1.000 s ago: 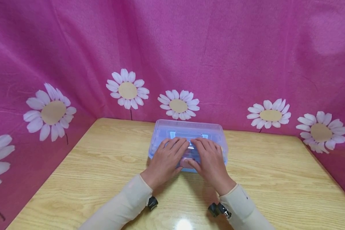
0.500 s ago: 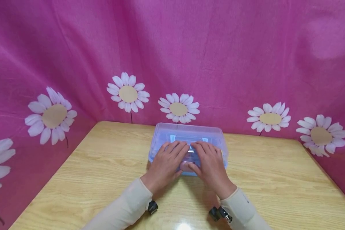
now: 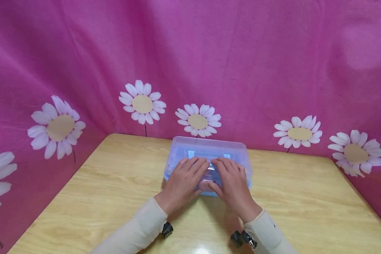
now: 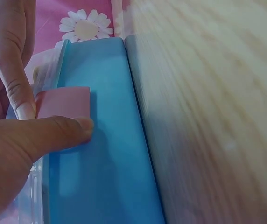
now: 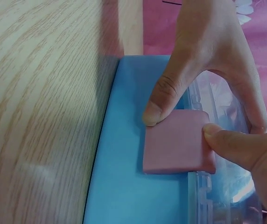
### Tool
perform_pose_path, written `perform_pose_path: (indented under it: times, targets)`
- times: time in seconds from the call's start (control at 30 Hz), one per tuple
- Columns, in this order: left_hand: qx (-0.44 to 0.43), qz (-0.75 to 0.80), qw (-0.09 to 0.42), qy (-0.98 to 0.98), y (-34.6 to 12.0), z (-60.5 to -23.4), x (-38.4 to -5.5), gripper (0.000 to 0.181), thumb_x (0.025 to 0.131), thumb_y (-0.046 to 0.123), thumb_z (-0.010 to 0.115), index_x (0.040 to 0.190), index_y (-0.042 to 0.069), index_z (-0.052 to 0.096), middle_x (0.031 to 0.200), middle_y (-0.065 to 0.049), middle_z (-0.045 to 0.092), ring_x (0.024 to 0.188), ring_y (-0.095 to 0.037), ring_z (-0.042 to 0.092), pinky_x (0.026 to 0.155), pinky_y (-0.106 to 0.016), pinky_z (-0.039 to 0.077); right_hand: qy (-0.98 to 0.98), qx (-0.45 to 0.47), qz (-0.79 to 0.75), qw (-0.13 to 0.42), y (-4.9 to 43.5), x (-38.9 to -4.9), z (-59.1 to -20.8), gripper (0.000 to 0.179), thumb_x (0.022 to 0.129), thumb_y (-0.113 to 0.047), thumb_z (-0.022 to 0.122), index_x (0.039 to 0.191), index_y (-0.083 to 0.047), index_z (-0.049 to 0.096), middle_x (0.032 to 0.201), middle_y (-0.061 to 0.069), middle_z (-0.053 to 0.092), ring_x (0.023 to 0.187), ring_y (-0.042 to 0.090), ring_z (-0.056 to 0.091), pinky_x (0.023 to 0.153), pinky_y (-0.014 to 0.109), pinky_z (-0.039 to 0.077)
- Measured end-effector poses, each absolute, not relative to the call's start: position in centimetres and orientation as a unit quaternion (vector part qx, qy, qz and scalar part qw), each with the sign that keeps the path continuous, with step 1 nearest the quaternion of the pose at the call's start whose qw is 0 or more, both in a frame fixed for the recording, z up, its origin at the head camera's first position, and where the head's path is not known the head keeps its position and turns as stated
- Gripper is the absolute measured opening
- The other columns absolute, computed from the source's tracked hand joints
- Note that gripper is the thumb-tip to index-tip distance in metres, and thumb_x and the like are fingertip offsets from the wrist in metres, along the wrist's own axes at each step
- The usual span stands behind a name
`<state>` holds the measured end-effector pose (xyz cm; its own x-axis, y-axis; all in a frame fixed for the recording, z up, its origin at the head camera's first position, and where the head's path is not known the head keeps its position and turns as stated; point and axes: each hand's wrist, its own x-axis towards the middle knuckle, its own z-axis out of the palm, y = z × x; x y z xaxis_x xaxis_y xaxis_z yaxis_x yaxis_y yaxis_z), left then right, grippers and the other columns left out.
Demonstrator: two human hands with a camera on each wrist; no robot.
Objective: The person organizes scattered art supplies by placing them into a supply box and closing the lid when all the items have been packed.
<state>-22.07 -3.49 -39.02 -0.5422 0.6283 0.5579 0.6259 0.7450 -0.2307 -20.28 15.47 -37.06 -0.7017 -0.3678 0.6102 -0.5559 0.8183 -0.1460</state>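
A lidded plastic box [image 3: 209, 144] with a clear top and a blue base [image 4: 101, 93] stands on the table. A pink latch [image 5: 175, 142] sits on its front side, across the edge of the lid. My left hand [image 3: 181, 181] rests on the lid with its fingers forward, and its thumb [image 4: 70, 130] lies against the latch. My right hand [image 3: 234, 181] rests beside it, fingers over the lid. Its thumb [image 5: 229, 142] presses the latch's lid-side edge. The fingertips of the two hands nearly meet; the hands hide part of the lid. What lies inside the box is unclear.
The wooden table [image 3: 114, 169] extends around the box on all sides. A pink curtain [image 3: 241, 70] with large white flowers hangs behind and along both sides. The box's rear edge lies close to the curtain.
The whole scene sits slightly lower in the head view than a second ago. Both hands keep their places on the box, and the latch looks the same.
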Motion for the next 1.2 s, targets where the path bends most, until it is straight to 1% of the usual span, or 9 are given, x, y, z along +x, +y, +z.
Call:
perform_pose_path:
  times: [0.3, 0.53, 0.67, 0.83, 0.9, 1.03, 1.13, 1.2]
  targets:
    - [-0.365, -0.012, 0.331, -0.87, -3.7, -39.0, -22.2, 0.098, 0.066, 0.047, 0.086, 0.144, 0.011, 0.04, 0.144, -0.003, 0.046, 0.133, -0.021, 0.039, 0.106, -0.039, 0.034, -0.907, 0.259, 0.162, 0.291, 15.4, -20.4, -36.9, 0.067, 0.074, -0.04, 0.082, 0.127, -0.007, 0.057, 0.122, 0.008, 0.058, 0.117, 0.028, 0.05, 0.096, 0.049, 0.037]
    - [-0.367, -0.002, 0.345, -0.864, -3.9, -39.1, -22.3, 0.1, 0.065, 0.049, 0.086, 0.145, 0.011, 0.039, 0.145, -0.003, 0.045, 0.135, -0.021, 0.038, 0.108, -0.039, 0.033, -0.902, 0.271, 0.162, 0.294, 15.6, -20.6, -37.0, 0.068, 0.073, -0.04, 0.082, 0.127, -0.006, 0.057, 0.123, 0.009, 0.058, 0.117, 0.029, 0.05, 0.093, 0.049, 0.037]
    - [-0.37, 0.003, 0.326, -0.87, -4.0, -38.9, -22.2, 0.099, 0.069, 0.048, 0.084, 0.148, 0.012, 0.036, 0.149, -0.002, 0.042, 0.138, -0.019, 0.035, 0.111, -0.038, 0.029, -0.901, 0.277, 0.162, 0.291, 15.9, -20.5, -36.9, 0.068, 0.073, -0.038, 0.083, 0.128, -0.006, 0.057, 0.124, 0.009, 0.057, 0.117, 0.029, 0.049, 0.092, 0.049, 0.037]
    - [-0.38, -0.009, 0.297, -0.876, -4.2, -37.9, -21.9, 0.091, 0.076, 0.044, 0.08, 0.148, 0.013, 0.036, 0.149, -0.002, 0.041, 0.139, -0.018, 0.034, 0.114, -0.039, 0.027, -0.9, 0.299, 0.157, 0.275, 16.6, -20.4, -36.5, 0.066, 0.074, -0.027, 0.085, 0.13, -0.004, 0.057, 0.127, 0.011, 0.057, 0.118, 0.031, 0.05, 0.088, 0.048, 0.039]
    - [-0.389, -0.024, 0.291, -0.874, -4.3, -37.5, -21.8, 0.085, 0.079, 0.041, 0.078, 0.148, 0.013, 0.036, 0.148, -0.004, 0.043, 0.139, -0.018, 0.035, 0.115, -0.041, 0.027, -0.899, 0.31, 0.159, 0.265, 16.8, -20.4, -36.1, 0.066, 0.074, -0.023, 0.084, 0.13, -0.004, 0.057, 0.129, 0.011, 0.057, 0.12, 0.031, 0.05, 0.09, 0.049, 0.04]
    - [-0.408, -0.064, 0.29, -0.863, -4.7, -36.9, -21.8, 0.069, 0.087, 0.035, 0.071, 0.146, 0.014, 0.042, 0.144, -0.006, 0.048, 0.135, -0.021, 0.04, 0.115, -0.048, 0.026, -0.899, 0.323, 0.165, 0.246, 17.3, -20.3, -35.6, 0.064, 0.076, -0.022, 0.083, 0.132, -0.006, 0.056, 0.132, 0.012, 0.056, 0.123, 0.031, 0.049, 0.097, 0.053, 0.038]
    - [-0.408, -0.086, 0.29, -0.861, -5.1, -36.3, -21.7, 0.061, 0.09, 0.036, 0.067, 0.142, 0.014, 0.047, 0.141, -0.007, 0.05, 0.134, -0.024, 0.043, 0.114, -0.053, 0.026, -0.903, 0.318, 0.172, 0.234, 17.6, -20.1, -35.2, 0.064, 0.078, -0.025, 0.082, 0.133, -0.008, 0.055, 0.135, 0.015, 0.053, 0.124, 0.033, 0.048, 0.1, 0.054, 0.036]
    - [-0.398, -0.089, 0.288, -0.866, -5.5, -36.0, -21.8, 0.059, 0.091, 0.04, 0.064, 0.142, 0.015, 0.048, 0.142, -0.007, 0.05, 0.134, -0.026, 0.042, 0.113, -0.056, 0.026, -0.906, 0.311, 0.175, 0.228, 18.0, -20.0, -34.9, 0.064, 0.079, -0.028, 0.081, 0.134, -0.009, 0.055, 0.137, 0.016, 0.051, 0.124, 0.035, 0.047, 0.102, 0.056, 0.033]
